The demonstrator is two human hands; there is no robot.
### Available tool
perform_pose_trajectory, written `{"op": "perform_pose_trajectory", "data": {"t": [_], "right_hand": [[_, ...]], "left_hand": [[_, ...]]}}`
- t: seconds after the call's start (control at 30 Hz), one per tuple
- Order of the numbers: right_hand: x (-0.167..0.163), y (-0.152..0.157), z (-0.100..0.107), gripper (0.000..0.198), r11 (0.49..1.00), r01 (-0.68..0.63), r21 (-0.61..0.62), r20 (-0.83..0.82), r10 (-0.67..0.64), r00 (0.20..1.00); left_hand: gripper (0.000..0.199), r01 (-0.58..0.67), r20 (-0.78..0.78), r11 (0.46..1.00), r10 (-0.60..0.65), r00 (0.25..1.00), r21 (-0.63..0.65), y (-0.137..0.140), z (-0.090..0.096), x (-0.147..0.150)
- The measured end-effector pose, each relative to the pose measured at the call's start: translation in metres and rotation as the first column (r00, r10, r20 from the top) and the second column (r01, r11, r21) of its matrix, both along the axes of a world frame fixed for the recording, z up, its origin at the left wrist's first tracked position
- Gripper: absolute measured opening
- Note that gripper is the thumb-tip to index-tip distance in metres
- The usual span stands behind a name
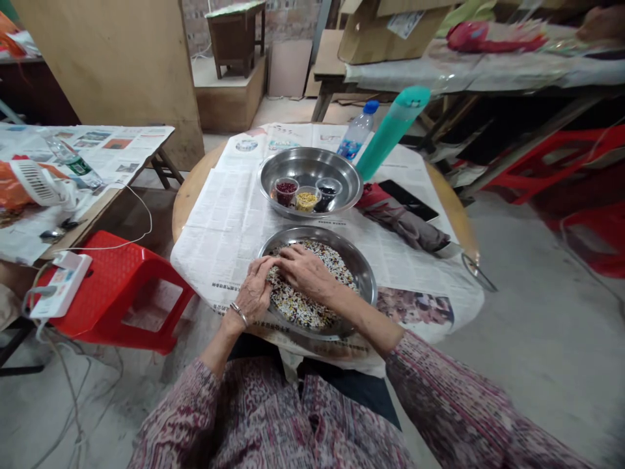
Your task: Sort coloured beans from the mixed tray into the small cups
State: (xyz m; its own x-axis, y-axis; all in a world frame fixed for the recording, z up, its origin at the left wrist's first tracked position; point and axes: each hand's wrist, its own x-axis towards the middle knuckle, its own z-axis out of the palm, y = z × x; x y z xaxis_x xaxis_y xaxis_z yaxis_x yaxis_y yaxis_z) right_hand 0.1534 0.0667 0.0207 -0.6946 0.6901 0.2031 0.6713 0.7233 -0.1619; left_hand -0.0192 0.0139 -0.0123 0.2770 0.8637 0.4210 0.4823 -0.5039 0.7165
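A steel basin (370,277) in front of me holds a layer of mixed white, yellow, black and dark red grains or beans (312,303). My left hand (256,286) is at the basin's left rim, its fingers curled together. Over the grains, my right hand (305,268) reaches across to the left, and its fingertips meet those of my left hand. Both hands look closed; anything between the fingers is too small or hidden. Behind stands a second steel basin (310,156) with three clear cups: dark red beans (286,189), yellow beans (306,199) and black beans (326,193).
Newspaper (215,215) covers the round table. Past the far basin stand a water bottle (359,130) and a tall teal container (393,130). A folded umbrella (403,218) and a black phone (410,200) lie at right. A red stool (122,286) bears a power strip (62,284).
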Motion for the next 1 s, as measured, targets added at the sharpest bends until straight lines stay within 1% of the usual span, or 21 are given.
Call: {"op": "perform_pose_trajectory", "data": {"t": [0.07,0.17,0.23,0.3,0.37,0.43,0.5,0.53,0.57,0.6,0.67,0.73,0.77,0.83,0.9,0.97,1.0], "right_hand": [[0.011,0.008,0.001,0.022,0.998,0.057,0.024,0.038,-0.058,0.998],[0.037,0.012,-0.001,0.021,0.984,0.176,0.036,0.087,-0.178,0.98],[0.055,0.007,-0.003,0.02,0.971,0.238,0.039,0.087,-0.24,0.967],[0.065,-0.007,-0.003,0.02,0.966,0.256,0.039,0.038,-0.258,0.965],[0.063,-0.026,-0.002,0.019,0.978,0.207,0.027,-0.045,-0.206,0.978],[0.05,-0.047,0.002,0.018,0.997,0.076,0.012,-0.099,-0.075,0.992],[0.033,-0.06,0.005,0.017,0.996,-0.084,-0.002,-0.074,0.084,0.994],[0.026,-0.062,0.006,0.014,0.992,-0.127,-0.001,-0.049,0.127,0.991],[0.022,-0.061,0.006,0.012,0.991,-0.133,0.008,-0.023,0.133,0.991],[0.022,-0.057,0.005,0.011,0.995,-0.1,0.025,-0.002,0.1,0.995],[0.029,-0.046,0.002,0.012,0.996,0.051,0.079,0.012,-0.052,0.999],[0.046,-0.035,0.0,0.014,0.974,0.196,0.113,-0.029,-0.194,0.981],[0.056,-0.032,0.0,0.015,0.964,0.24,0.115,-0.064,-0.234,0.97],[0.075,-0.032,-0.001,0.016,0.956,0.275,0.103,-0.139,-0.26,0.956],[0.091,-0.039,-0.003,0.016,0.951,0.292,0.101,-0.197,-0.269,0.943],[0.1,-0.05,-0.007,0.017,0.95,0.298,0.095,-0.25,-0.267,0.931],[0.103,-0.055,-0.01,0.017,0.953,0.293,0.08,-0.278,-0.261,0.925]], "left_hand": [[0.062,0.004,0.006,1.0,-0.004,1.0,-0.01,0.0,0.001,0.0],[0.062,0.009,0.009,1.0,-0.009,1.0,-0.028,-0.001,0.003,-0.001],[0.062,0.01,0.009,0.999,-0.009,1.0,-0.033,-0.002,0.003,-0.001],[0.063,0.008,0.01,0.999,-0.007,1.0,-0.032,-0.002,0.004,-0.001],[0.063,0.008,0.01,1.0,-0.008,1.0,-0.03,-0.002,0.005,0.0],[0.063,0.01,0.007,0.999,-0.01,1.0,-0.033,-0.003,0.005,0.0],[0.062,0.01,0.004,0.999,-0.01,1.0,-0.033,-0.003,0.006,0.0],[0.062,0.01,0.004,0.999,-0.01,1.0,-0.033,-0.003,0.006,0.0],[0.063,0.01,0.004,0.999,-0.01,1.0,-0.034,-0.003,0.006,0.0],[0.063,0.01,0.006,0.999,-0.01,1.0,-0.033,-0.003,0.005,-0.001],[0.063,0.012,0.011,0.999,-0.012,1.0,-0.031,-0.003,0.004,-0.001],[0.064,0.012,0.011,1.0,-0.012,1.0,-0.026,-0.004,0.003,-0.002],[0.063,0.011,0.009,1.0,-0.01,1.0,-0.023,-0.005,0.004,-0.002],[0.061,-0.002,-0.005,1.0,0.002,1.0,-0.011,-0.007,0.007,-0.002],[0.056,-0.029,-0.066,1.0,0.03,0.997,0.011,-0.01,0.014,-0.002],[0.047,-0.071,-0.207,0.997,0.079,0.975,0.042,-0.014,0.026,-0.002],[0.042,-0.088,-0.294,0.994,0.103,0.95,0.064,-0.016,0.034,0.0]]}}
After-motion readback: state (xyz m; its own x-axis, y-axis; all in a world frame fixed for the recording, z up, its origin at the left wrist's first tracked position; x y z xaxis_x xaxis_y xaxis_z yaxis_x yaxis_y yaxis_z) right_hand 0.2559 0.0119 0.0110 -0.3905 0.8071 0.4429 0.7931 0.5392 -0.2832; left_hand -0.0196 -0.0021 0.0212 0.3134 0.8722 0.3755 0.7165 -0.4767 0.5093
